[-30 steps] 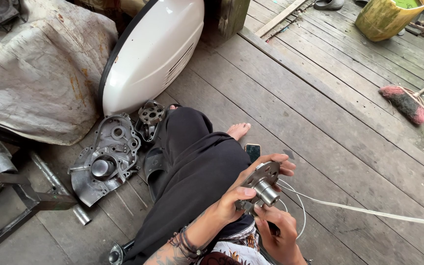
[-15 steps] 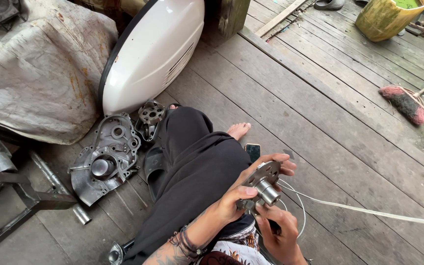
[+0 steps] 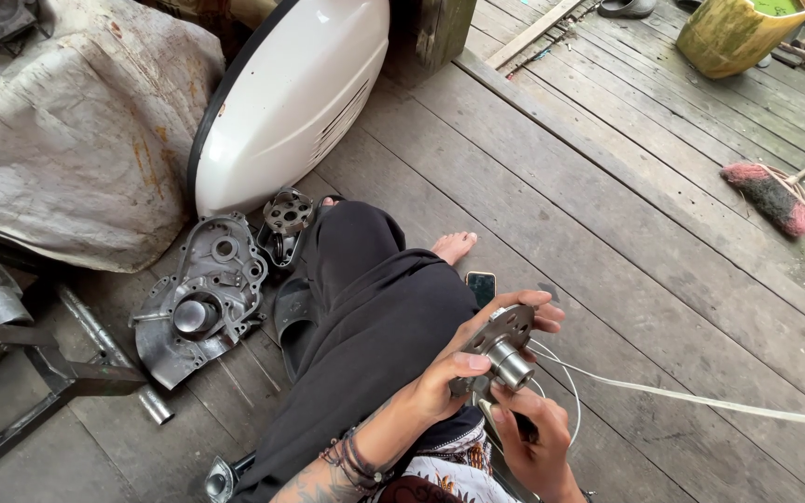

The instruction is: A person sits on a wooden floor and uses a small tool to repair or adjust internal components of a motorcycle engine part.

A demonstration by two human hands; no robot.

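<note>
tarpaulin, grey and rust-stained (image 3: 67,140), lies crumpled at the far left of the wooden plank floor (image 3: 626,242), with a dark metal frame (image 3: 39,373) below it. beside these leans a white curved scooter side panel (image 3: 286,102), and at its foot lie a grey cast aluminium engine case cover (image 3: 199,303) and a smaller dark round metal gear part (image 3: 287,216). a leg in black trousers (image 3: 365,317) stretches across the planks, bare foot (image 3: 454,247) at its end, and a dark phone (image 3: 481,285) rests just beside the knee.

over the last second almost nothing shifts: both hands stay in the same place above the lap, so the work on the part looks to be a slow, steady adjustment and not a change of step.

the left hand (image 3: 458,373), wrist ringed with bracelets, keeps its grip clamped around a round grey metal plate with a short shiny steel hub (image 3: 505,349), fingers curled over the plate's upper rim, thumb on the near face. the plate is held in the air above the lap, tilted, hub pointing toward the camera. the right hand (image 3: 533,442) sits just below it, fingers closed around a thin dark tool (image 3: 521,424) whose tip is hidden. a white cord (image 3: 701,399) runs from behind the plate off to the right edge.

further right lie a pink-bristled broom (image 3: 775,196) and, at the top, a yellow-green plastic bucket (image 3: 738,33).
</note>
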